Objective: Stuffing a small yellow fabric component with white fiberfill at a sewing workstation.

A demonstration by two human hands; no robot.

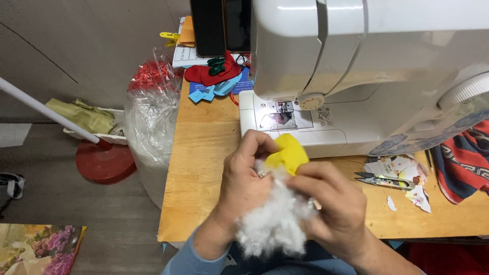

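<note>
A white sewing machine (367, 66) stands on the wooden table (204, 168), directly beyond the fingers. Left of the left hand, off the table edge, stands a clear plastic bag (150, 122) with red material at its top. Right of the right hand's fingers lies a folded red and navy patterned cloth (466, 163).

The left hand (244, 186) and the right hand (333, 201) meet over the near table edge. A wad of white stuffing fibre (272, 224) sits between both hands and hangs below the palms toward the person. The left fingers are curled closed — they pinch the yellow fabric piece (288, 155), which projects just above the fingertips, in front of the machine bed. The right fingers are bent inward over the fibre and press on it; what the fingertips grip underneath cannot be told.

Thread snips (384, 180) lie well right of the right fingers, touching paper scraps (407, 175).
</note>
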